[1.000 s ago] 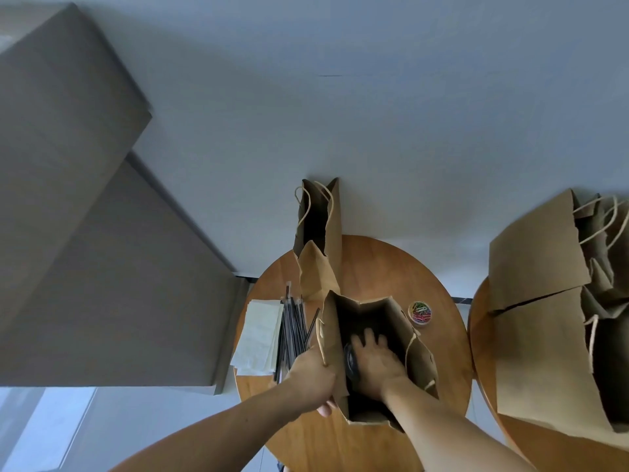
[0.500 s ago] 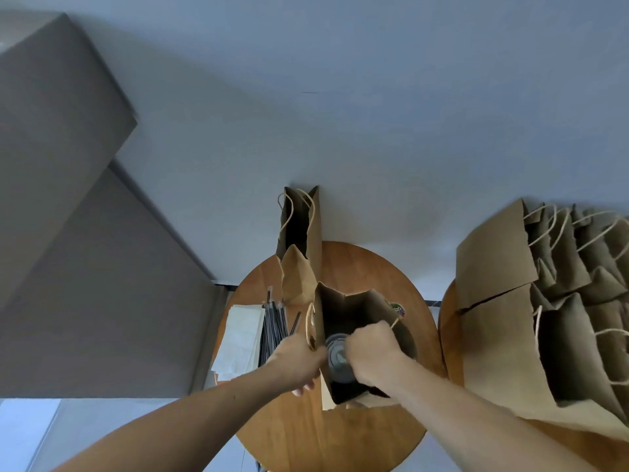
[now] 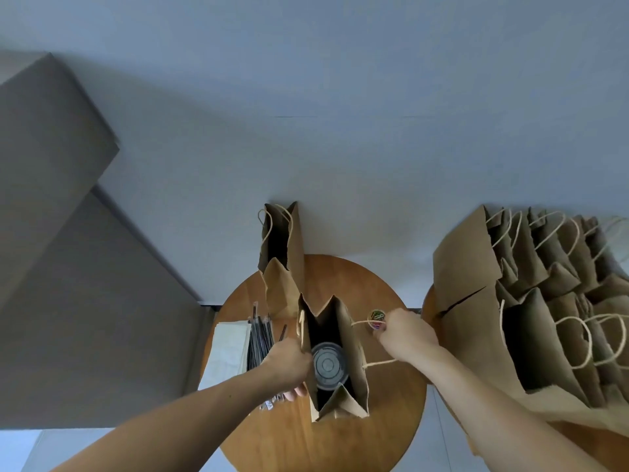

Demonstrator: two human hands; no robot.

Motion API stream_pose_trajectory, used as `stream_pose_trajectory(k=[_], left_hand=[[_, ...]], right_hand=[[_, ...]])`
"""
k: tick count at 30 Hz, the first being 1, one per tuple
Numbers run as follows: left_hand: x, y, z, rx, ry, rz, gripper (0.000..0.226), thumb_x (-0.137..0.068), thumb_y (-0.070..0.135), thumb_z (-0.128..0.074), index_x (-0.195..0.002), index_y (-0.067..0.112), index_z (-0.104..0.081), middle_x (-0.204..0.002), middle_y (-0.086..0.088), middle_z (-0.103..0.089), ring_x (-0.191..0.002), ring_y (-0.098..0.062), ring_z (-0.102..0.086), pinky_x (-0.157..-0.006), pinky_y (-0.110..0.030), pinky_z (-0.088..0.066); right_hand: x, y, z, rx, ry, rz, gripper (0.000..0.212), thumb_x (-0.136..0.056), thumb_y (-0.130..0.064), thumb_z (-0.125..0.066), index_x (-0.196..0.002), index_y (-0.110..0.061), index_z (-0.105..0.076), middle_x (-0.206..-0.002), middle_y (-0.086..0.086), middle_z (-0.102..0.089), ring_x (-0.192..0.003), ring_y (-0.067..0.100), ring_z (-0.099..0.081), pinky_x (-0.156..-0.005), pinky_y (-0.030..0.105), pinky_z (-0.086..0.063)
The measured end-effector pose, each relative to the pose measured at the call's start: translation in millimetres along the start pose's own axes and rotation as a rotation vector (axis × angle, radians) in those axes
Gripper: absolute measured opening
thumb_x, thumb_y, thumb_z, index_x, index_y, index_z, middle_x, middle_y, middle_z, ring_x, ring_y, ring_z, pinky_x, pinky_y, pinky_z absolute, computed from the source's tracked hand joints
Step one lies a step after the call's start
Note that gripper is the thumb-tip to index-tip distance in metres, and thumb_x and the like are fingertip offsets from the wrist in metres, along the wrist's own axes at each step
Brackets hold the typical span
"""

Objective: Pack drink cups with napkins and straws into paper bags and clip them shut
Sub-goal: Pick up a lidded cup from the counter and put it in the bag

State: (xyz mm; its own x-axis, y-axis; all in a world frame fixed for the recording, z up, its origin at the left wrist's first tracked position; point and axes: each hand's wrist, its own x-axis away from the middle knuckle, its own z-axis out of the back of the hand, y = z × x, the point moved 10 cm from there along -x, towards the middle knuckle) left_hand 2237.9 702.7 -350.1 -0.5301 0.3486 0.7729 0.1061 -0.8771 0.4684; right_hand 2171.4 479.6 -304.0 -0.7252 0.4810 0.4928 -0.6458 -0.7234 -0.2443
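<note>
Nearest, on the round wooden tabletop (image 3: 306,444), the left grip (image 3: 289,366) is clamped on the left rim of the open paper bag (image 3: 352,376), fingers curled over the edge. That hold looks meant to keep the bag upright and its mouth spread. The drink cup (image 3: 329,364) stands upright inside the bag, its clear domed lid facing up, set toward the near half of the opening. No napkin or straw shows in the bag with it, so the packing seems only partly done.

Across the bag, the right grip (image 3: 405,335) is closed on the bag's twine handle (image 3: 379,362), drawing it outward and flat, probably to pull that wall away from the cup and widen the mouth. Its fingertips lie right at the small tub of coloured clips (image 3: 376,316), which sits just beside the bag on the right, handy for the closing step; I cannot tell whether they touch a clip.

Left of the bag, the black straws (image 3: 260,338) lie in a bundle against the stack of white napkins (image 3: 228,349), both within easy reach of the left side.

Farther back, another brown bag (image 3: 282,253) stands open at the far edge by the wall, likely waiting its turn. Off to the right, a row of handled bags (image 3: 469,267) leans together, well apart from the work.
</note>
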Motion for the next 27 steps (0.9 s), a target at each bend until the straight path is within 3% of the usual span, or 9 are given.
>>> stream_pose_trajectory(k=[4, 8, 12, 14, 17, 19, 22, 24, 27], left_hand=[[-5, 4, 5, 0.011, 0.089, -0.030, 0.028, -0.104, 0.023, -0.039, -0.113, 0.004, -0.058, -0.075, -0.009, -0.073, -0.054, -0.016, -0.071, -0.053, -0.023, -0.057], [-10, 6, 3, -0.061, 0.112, -0.059, 0.024, -0.103, 0.024, -0.040, -0.104, 0.009, -0.059, -0.072, -0.006, -0.072, -0.054, -0.016, -0.071, -0.055, -0.024, -0.059], [-13, -7, -4, -0.054, 0.098, -0.025, 0.017, -0.102, 0.023, -0.044, -0.099, 0.014, -0.057, -0.071, -0.006, -0.071, -0.053, -0.015, -0.071, -0.052, -0.024, -0.058], [-15, -8, -10, -0.045, 0.044, -0.029, 0.025, -0.098, 0.030, -0.047, -0.097, 0.009, -0.060, -0.065, -0.006, -0.072, -0.055, -0.019, -0.072, -0.054, -0.027, -0.060], [-16, 2, -13, -0.086, -0.018, -0.097, 0.042, -0.089, 0.044, -0.060, -0.110, 0.008, -0.056, -0.081, -0.010, -0.073, -0.064, -0.023, -0.074, -0.065, -0.038, -0.063], [-17, 9, -11, -0.118, -0.044, -0.129, 0.063, -0.081, 0.047, -0.069, -0.129, 0.018, -0.040, -0.099, -0.012, -0.070, -0.074, -0.027, -0.074, -0.068, -0.041, -0.063], [-16, 17, -2, -0.139, -0.085, -0.175, 0.086, -0.075, 0.045, -0.077, -0.143, 0.024, -0.029, -0.116, -0.006, -0.062, -0.095, -0.026, -0.070, -0.082, -0.043, -0.061], [-15, 23, 6, -0.211, -0.110, -0.231, 0.091, -0.076, 0.041, -0.076, -0.148, 0.025, -0.024, -0.126, -0.005, -0.056, -0.109, -0.024, -0.061, -0.093, -0.040, -0.056], [-12, 32, 37, -0.317, -0.024, -0.290, 0.076, -0.082, 0.035, -0.072, -0.145, 0.022, -0.032, -0.128, -0.005, -0.057, -0.111, -0.022, -0.060, -0.092, -0.035, -0.055]], right_hand=[[-4, 6, 29, -0.073, 0.054, -0.021, 0.038, -0.096, -0.035, -0.053, -0.061, -0.020, -0.057, -0.058, -0.003, -0.056, -0.052, 0.013, -0.055, -0.044, 0.024, -0.032], [-5, 7, 39, -0.047, 0.079, 0.008, 0.038, -0.096, -0.034, -0.053, -0.063, -0.017, -0.061, -0.058, -0.001, -0.056, -0.052, 0.013, -0.055, -0.045, 0.024, -0.034], [-3, 8, 26, -0.060, -0.001, 0.026, 0.034, -0.097, -0.035, -0.050, -0.071, -0.018, -0.062, -0.066, -0.001, -0.061, -0.059, 0.013, -0.060, -0.047, 0.023, -0.037], [-2, 7, 26, -0.079, -0.030, 0.043, 0.029, -0.096, -0.039, -0.053, -0.079, -0.019, -0.066, -0.071, 0.000, -0.067, -0.064, 0.015, -0.065, -0.050, 0.023, -0.042], [2, -3, 39, -0.134, -0.012, 0.099, 0.028, -0.091, -0.048, -0.058, -0.102, -0.023, -0.067, -0.096, -0.008, -0.072, -0.084, 0.012, -0.068, -0.066, 0.021, -0.046], [4, -12, 52, -0.163, 0.008, 0.136, 0.047, -0.090, -0.054, -0.058, -0.127, -0.026, -0.057, -0.120, -0.009, -0.063, -0.106, 0.013, -0.062, -0.078, 0.024, -0.044], [8, -32, 65, -0.199, 0.010, 0.190, 0.059, -0.089, -0.057, -0.058, -0.137, -0.024, -0.049, -0.131, -0.006, -0.060, -0.114, 0.015, -0.058, -0.086, 0.026, -0.044], [10, -50, 75, -0.198, 0.026, 0.239, 0.062, -0.090, -0.057, -0.056, -0.141, -0.023, -0.046, -0.141, -0.003, -0.054, -0.124, 0.017, -0.054, -0.097, 0.030, -0.045], [14, -86, 94, -0.152, 0.106, 0.312, 0.062, -0.092, -0.056, -0.053, -0.143, -0.023, -0.045, -0.146, -0.002, -0.048, -0.129, 0.019, -0.050, -0.100, 0.034, -0.042]])
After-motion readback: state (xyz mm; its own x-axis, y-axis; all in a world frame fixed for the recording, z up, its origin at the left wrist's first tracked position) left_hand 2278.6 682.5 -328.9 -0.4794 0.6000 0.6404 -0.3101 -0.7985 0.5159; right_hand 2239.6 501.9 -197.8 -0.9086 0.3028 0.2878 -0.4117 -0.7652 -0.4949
